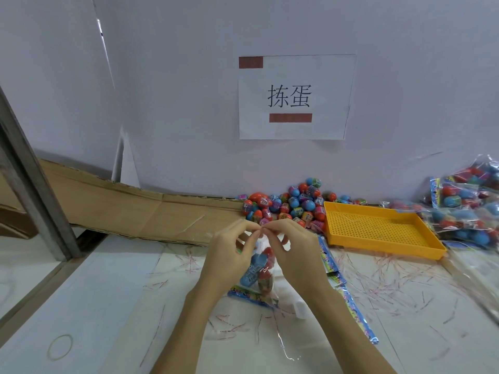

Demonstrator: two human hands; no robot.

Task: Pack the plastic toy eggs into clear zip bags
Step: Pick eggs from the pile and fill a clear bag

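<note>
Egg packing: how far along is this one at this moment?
Done: filled bags piled at right. In hand: left hand and right hand pinch the top of a clear bag holding eggs. Left: the loose egg heap by the wall; the yellow tray holds none.

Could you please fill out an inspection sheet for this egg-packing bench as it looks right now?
Surface: white table, with brown cardboard along the wall.
Job's things: loose toy eggs heaped against the wall; clear bag holding eggs, between the hands; filled bags stacked at far right.
Clutter: thin strips scattered over the table; orange tray; printed header cards; rubber band.
Grippers: left hand and right hand pinch the bag's top.
Cables: nothing seen.
Surroundings: white wall with a paper sign; metal post at left.
</note>
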